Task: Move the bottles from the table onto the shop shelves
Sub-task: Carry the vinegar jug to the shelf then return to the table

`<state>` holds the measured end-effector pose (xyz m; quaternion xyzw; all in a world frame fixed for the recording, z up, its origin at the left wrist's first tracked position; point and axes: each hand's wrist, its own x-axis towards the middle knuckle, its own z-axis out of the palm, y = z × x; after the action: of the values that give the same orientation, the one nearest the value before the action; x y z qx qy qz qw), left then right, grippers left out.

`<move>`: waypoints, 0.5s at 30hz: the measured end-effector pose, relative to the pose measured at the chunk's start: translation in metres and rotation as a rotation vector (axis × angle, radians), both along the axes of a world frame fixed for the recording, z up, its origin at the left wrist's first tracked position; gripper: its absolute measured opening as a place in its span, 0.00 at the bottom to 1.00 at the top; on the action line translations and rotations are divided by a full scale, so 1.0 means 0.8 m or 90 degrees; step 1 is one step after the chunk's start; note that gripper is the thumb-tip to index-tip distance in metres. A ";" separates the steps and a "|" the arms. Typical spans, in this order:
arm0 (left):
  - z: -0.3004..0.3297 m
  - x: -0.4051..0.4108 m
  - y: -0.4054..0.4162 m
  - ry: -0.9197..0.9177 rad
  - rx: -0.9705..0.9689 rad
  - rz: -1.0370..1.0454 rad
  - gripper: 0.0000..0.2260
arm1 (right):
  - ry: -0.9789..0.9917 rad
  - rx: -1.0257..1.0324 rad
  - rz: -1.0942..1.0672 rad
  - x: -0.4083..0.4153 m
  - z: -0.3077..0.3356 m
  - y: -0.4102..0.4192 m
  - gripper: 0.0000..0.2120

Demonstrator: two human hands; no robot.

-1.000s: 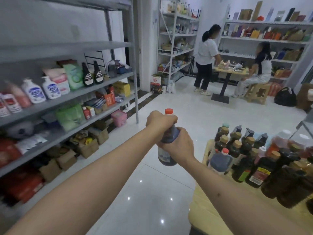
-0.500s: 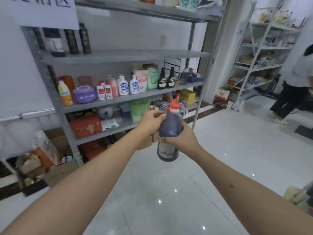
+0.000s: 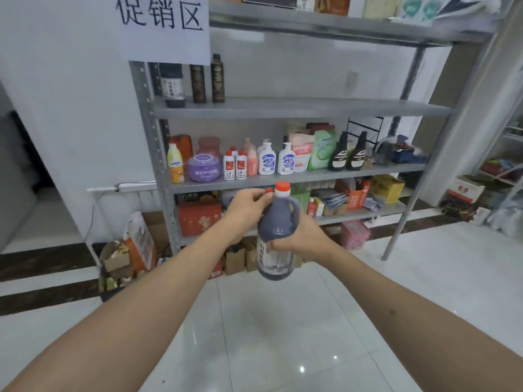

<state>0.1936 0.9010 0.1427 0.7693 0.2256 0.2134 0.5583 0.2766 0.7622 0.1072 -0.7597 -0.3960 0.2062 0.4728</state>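
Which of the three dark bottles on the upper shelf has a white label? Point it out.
The leftmost bottle, next to the shelf post. It is wider and has a pale label, while the two slim bottles to its right have dark, gold-patterned labels.

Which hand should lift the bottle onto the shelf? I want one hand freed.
Probably the right hand: its grip wraps the dark bottle around the body, carrying it. The left hand only holds near the neck.

Bottle (image 3: pixel 276 233) carried from table toward shelves (image 3: pixel 300 108).
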 end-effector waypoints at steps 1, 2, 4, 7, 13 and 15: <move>0.006 0.007 0.005 -0.012 0.010 0.021 0.11 | 0.003 -0.006 0.010 0.011 0.003 0.011 0.35; 0.013 0.015 0.010 -0.022 0.022 0.040 0.11 | 0.011 -0.003 0.020 0.021 0.008 0.020 0.34; 0.025 0.031 0.023 -0.039 0.048 0.078 0.11 | 0.044 0.010 0.032 0.041 0.011 0.042 0.35; 0.035 0.047 0.048 -0.065 0.068 0.132 0.10 | 0.081 0.035 0.002 0.059 0.006 0.072 0.37; 0.042 0.084 0.111 -0.108 0.043 0.243 0.11 | 0.043 0.060 -0.066 0.096 0.004 0.151 0.47; 0.048 0.094 0.136 -0.102 0.052 0.265 0.12 | 0.031 0.078 -0.051 0.109 0.011 0.180 0.42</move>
<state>0.2691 1.0096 0.1814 0.7088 0.3258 0.3936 0.4864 0.3638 0.9065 0.1162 -0.7392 -0.3658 0.1811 0.5357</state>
